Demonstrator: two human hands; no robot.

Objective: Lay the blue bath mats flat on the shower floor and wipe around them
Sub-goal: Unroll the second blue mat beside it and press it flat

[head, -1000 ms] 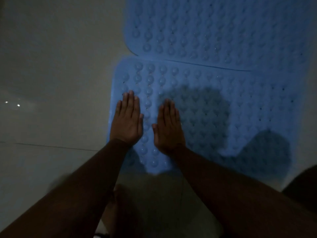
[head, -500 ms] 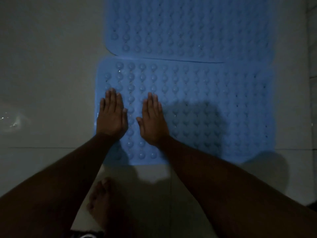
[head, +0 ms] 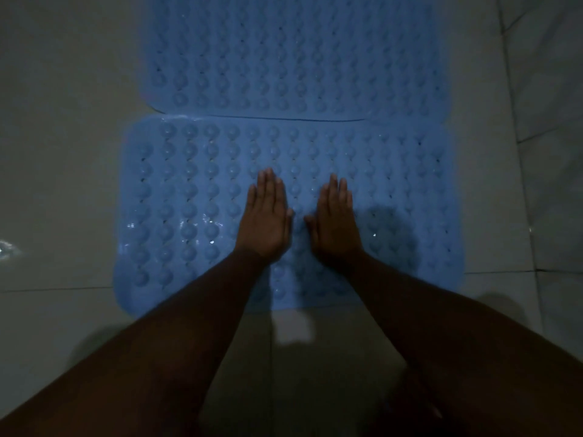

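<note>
Near mat lies flat on the shower floor, bumps up, long axis running 9 to 3. Far mat sits at its 12, edges touching; possible slight overlap toward 3, can't confirm.

Left grip and right grip are both palm-down on the near mat's middle, just beside each other. Fingers are straight, together and pointing to 12, clamped on nothing.

Key relation: the mat spreads out at 9 and 3 of the grips. The left is nearer the 9 end, the right nearer the 3 end. My read is that smoothing should run outward along the long axis.

Floor is pale tile with grout lines and a wet glint at 9. Room is dim, with no cloth in view.
</note>
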